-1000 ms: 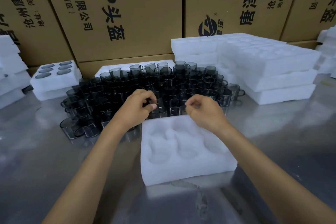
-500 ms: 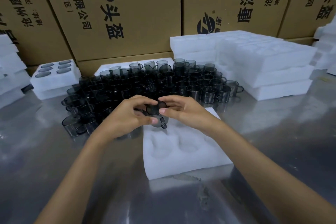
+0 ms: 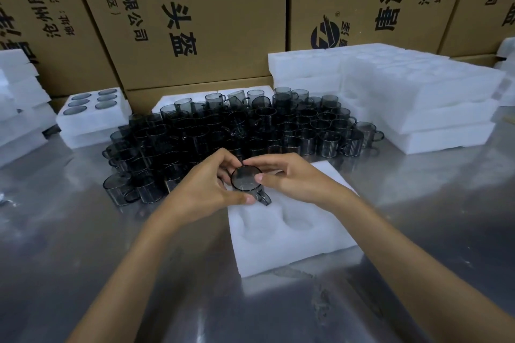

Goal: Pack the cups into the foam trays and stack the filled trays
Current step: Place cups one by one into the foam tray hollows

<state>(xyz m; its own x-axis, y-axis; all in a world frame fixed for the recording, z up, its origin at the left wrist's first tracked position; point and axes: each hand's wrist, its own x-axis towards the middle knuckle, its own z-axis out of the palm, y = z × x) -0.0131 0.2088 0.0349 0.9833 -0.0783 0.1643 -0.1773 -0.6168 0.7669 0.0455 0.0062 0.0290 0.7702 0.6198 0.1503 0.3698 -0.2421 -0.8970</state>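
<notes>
Two hands, left hand (image 3: 204,192) and right hand (image 3: 289,177), pinch one smoky glass cup (image 3: 245,179) between fingertips above the far end of the empty foam tray (image 3: 292,242). Good practice, by judgement: turn the handle toward its notch, then lower the cup squarely into a pocket. Setting: steel table (image 3: 83,245), loose cups (image 3: 250,122), one filled tray (image 3: 92,108), stacked trays (image 3: 418,108), cardboard cartons (image 3: 195,8) behind.

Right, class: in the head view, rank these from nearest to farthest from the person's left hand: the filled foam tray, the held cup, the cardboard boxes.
1. Held cup: touching the left hand, pinched between both hands.
2. Filled foam tray: back left on the table.
3. Cardboard boxes: behind everything, at the back.
</notes>
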